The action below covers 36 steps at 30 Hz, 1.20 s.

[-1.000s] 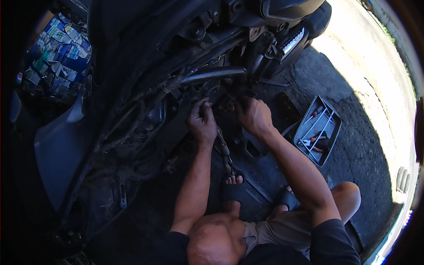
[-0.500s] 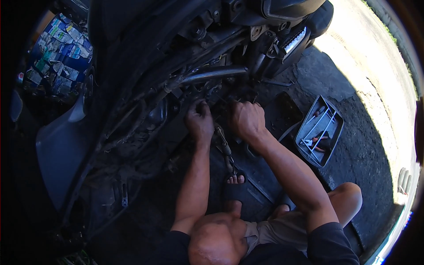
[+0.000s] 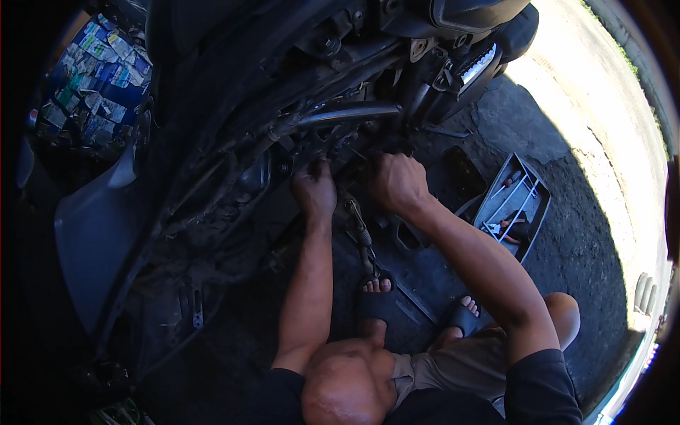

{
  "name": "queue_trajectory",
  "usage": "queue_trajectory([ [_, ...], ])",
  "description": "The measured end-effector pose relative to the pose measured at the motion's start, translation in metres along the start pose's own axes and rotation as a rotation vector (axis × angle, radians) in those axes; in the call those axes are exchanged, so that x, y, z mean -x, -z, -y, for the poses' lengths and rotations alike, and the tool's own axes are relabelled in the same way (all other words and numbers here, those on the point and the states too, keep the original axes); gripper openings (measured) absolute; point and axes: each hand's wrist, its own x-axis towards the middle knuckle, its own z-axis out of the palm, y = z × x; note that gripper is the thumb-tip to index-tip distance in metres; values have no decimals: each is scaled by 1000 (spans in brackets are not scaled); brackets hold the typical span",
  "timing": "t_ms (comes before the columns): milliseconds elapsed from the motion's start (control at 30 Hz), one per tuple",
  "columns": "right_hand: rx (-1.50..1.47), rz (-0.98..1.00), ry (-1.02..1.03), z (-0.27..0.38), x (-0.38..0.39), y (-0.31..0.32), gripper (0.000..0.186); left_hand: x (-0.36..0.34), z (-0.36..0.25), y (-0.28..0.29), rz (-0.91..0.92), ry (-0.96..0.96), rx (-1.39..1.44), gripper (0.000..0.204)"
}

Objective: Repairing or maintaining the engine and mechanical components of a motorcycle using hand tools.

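Note:
Under the side of a motorcycle (image 3: pixel 248 92), both of my hands work close together among dark, greasy parts. My left hand (image 3: pixel 314 190) has its fingers curled and its thumb pressed in; shadow hides what they grip. A little to its right, my right hand (image 3: pixel 398 183) is closed in a fist against a dark part beneath the frame. Its fingertips face away, so whatever is in them does not show. A shiny metal tube (image 3: pixel 350 115) runs just above both hands. Below and between them, a metal rod (image 3: pixel 364 239) slants down to my sandal (image 3: pixel 375 306).
A grey tray (image 3: pixel 544 212) on the right holds a screwdriver (image 3: pixel 507 183), pliers (image 3: pixel 506 229) and thin white bars. A dark shallow container (image 3: pixel 464 173) lies beside it. Light grey bodywork (image 3: pixel 99 234) stands at the left, near a pile of blue packages (image 3: pixel 99 85).
Both hands have shifted slightly away from me, still closed. My right elbow has swung outward to the right, and more of my right foot now shows.

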Motion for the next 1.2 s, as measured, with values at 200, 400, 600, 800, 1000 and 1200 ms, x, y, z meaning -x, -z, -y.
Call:
queue_trajectory([
  [200,-192,47,-163,3,-3,3,29,-1,-3,3,2,47,120,16],
  [400,-964,166,-566,-28,-21,-27,27,-4,-10,-5,18,57,91,21],
  [600,-1092,166,-607,-18,-5,-21,28,1,7,-5,2,-116,88,19],
  [800,-1309,-154,-463,-38,63,28,34,21,6,4,36,-193,218,14],
  [1000,-1811,-42,-615,-79,75,-7,29,64,8,2,87,-413,27,14],
  [1200,-1763,-186,-507,-89,73,-1,28,120,17,-30,417,-661,-472,40],
])
